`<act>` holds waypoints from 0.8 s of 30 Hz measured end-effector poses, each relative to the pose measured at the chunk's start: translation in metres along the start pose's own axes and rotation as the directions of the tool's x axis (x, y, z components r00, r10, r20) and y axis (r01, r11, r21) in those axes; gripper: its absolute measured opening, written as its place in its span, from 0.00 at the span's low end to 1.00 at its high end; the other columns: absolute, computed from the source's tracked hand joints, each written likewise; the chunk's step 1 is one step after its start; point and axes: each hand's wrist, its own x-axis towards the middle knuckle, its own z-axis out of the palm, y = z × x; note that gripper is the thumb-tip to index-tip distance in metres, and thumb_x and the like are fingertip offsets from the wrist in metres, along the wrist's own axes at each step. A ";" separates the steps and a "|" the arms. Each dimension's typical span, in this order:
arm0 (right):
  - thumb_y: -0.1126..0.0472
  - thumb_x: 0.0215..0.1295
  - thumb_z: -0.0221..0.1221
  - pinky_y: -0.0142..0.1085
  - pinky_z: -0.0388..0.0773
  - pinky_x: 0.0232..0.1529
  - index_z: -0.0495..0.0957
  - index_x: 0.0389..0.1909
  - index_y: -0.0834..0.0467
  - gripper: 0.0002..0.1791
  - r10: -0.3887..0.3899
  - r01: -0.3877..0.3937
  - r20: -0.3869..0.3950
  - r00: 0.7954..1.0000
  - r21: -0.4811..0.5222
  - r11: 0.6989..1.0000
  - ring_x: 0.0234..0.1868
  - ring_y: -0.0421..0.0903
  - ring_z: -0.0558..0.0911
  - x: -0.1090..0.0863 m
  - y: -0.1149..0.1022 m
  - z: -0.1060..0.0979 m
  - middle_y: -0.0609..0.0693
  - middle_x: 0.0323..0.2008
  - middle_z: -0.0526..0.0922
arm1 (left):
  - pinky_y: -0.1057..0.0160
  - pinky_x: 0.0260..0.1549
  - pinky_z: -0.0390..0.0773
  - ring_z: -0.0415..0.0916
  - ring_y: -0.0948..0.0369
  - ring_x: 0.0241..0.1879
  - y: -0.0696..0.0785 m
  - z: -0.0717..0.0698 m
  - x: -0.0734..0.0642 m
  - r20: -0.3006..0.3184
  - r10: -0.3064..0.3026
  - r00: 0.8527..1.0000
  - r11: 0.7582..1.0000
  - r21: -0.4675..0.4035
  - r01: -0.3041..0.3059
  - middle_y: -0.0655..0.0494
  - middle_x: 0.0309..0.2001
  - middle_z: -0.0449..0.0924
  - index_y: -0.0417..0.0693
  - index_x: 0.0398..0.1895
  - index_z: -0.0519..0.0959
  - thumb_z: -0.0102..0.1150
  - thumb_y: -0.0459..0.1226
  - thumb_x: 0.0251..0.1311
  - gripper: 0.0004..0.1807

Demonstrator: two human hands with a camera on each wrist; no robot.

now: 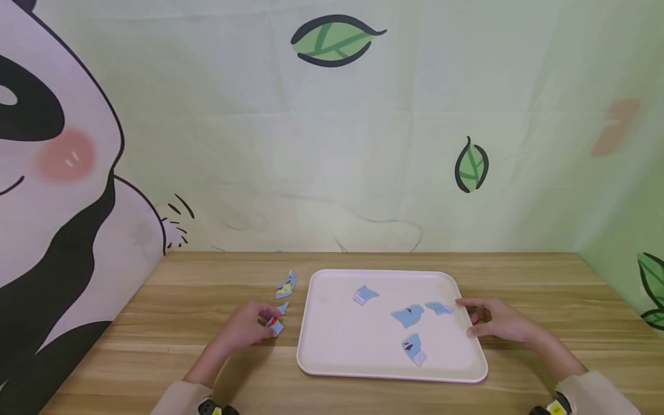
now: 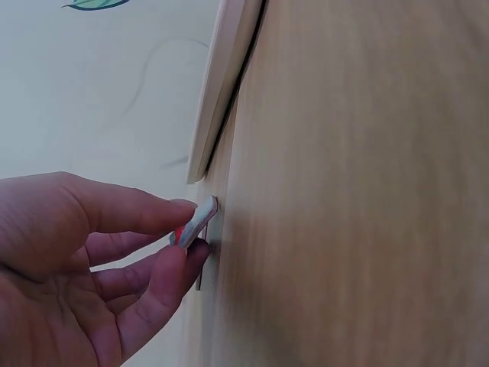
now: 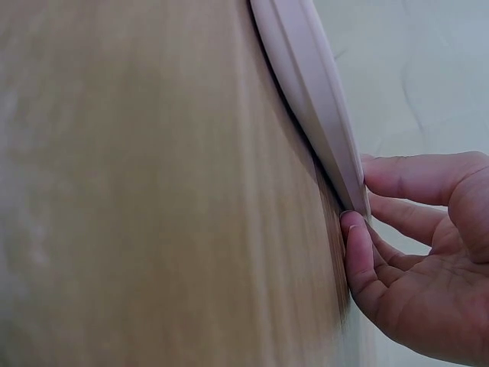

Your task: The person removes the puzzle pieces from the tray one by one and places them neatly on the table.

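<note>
My left hand is just left of the tray, pinching a small jigsaw piece with a red mark between thumb and fingertips, close over the table. Right behind it a blue piece lies partly hidden by the fingers. Farther back lies a blue and yellow piece. At the tray's right side, my right hand holds the rim with thumb and index finger. On the white tray lie several blue pieces, spread apart: one at the back, others in the right half.
The wooden table runs back to a pale cloth backdrop with a printed panda and leaves. Bare wood shows to the left and right of the tray. A black and yellow band sits at the right wrist.
</note>
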 end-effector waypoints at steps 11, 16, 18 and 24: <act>0.66 0.49 0.64 0.27 0.70 0.32 0.59 0.58 0.78 0.38 0.005 -0.005 0.006 1.000 0.011 1.000 0.34 0.42 0.70 0.000 -0.003 0.000 0.55 0.35 0.72 | 0.59 0.34 0.74 0.76 0.59 0.31 0.003 -0.004 -0.002 -0.040 0.023 0.999 0.993 0.117 -0.018 0.52 0.31 0.81 0.38 0.34 0.81 0.64 0.25 0.38 0.14; 0.66 0.49 0.64 0.27 0.70 0.32 0.59 0.58 0.78 0.38 -0.005 0.005 0.008 1.000 0.016 1.000 0.34 0.41 0.70 0.000 -0.001 0.000 0.55 0.35 0.73 | 0.56 0.37 0.75 0.77 0.56 0.33 -0.001 -0.004 -0.002 -0.055 0.018 0.998 0.994 0.108 -0.012 0.51 0.32 0.81 0.38 0.34 0.80 0.66 0.26 0.38 0.14; 0.66 0.49 0.64 0.27 0.70 0.32 0.59 0.58 0.78 0.37 -0.006 0.006 0.008 1.000 0.016 1.000 0.35 0.42 0.70 0.000 -0.001 0.000 0.55 0.35 0.73 | 0.56 0.37 0.76 0.78 0.56 0.33 -0.002 -0.004 -0.003 -0.060 0.016 0.998 0.996 0.094 -0.010 0.49 0.33 0.81 0.37 0.34 0.80 0.66 0.26 0.38 0.14; 0.66 0.49 0.64 0.28 0.71 0.32 0.59 0.57 0.79 0.37 -0.016 0.016 0.008 1.000 0.017 1.000 0.35 0.41 0.70 0.000 0.001 0.000 0.56 0.36 0.73 | 0.58 0.37 0.77 0.78 0.56 0.35 -0.003 -0.004 -0.001 -0.073 0.019 0.997 0.999 0.045 -0.015 0.48 0.36 0.81 0.36 0.38 0.80 0.64 0.26 0.41 0.15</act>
